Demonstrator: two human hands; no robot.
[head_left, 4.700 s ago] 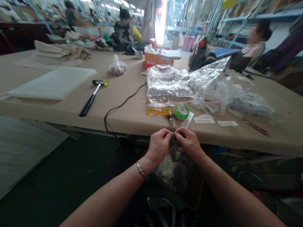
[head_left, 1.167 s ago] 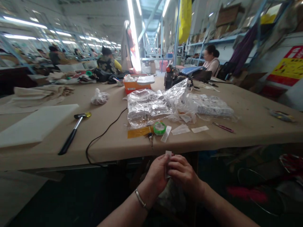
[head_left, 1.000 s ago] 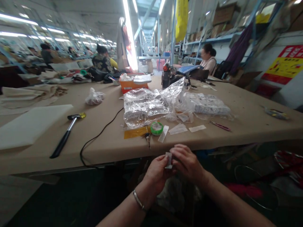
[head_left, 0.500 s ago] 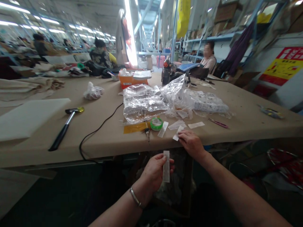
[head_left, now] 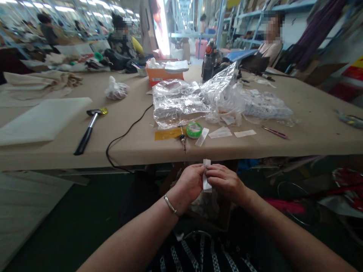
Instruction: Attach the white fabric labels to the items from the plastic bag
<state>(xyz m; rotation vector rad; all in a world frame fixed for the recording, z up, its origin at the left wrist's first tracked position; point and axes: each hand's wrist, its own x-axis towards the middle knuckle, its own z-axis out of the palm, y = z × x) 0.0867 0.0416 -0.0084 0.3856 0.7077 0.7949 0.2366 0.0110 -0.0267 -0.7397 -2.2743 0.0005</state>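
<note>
Both hands meet just in front of the table edge, closed around a narrow whitish strip (head_left: 207,185) held upright. My left hand (head_left: 191,182) grips it from the left, and a metal bangle circles that wrist. My right hand (head_left: 227,183) pinches it from the right with bent fingers. Whether one strip or two lie together there, I cannot tell. Above the hands on the table lie more pale strips: a single strip (head_left: 202,137), an overlapping bunch (head_left: 220,132) and another strip (head_left: 245,133). Near them are a green-rimmed round tin (head_left: 194,129) and a thin-tipped soldering iron (head_left: 183,140).
A hammer (head_left: 91,130) lies left on the table (head_left: 136,151), near a white sheet (head_left: 45,119). Clear plastic packages (head_left: 181,104) fill the middle, before an orange box (head_left: 164,71) and a bottle (head_left: 209,62). Pink tweezers (head_left: 274,132) lie right. Other people sit farther back.
My right hand has come down off the table to my left hand, bringing the strip it touched there. The view has tilted downward.
</note>
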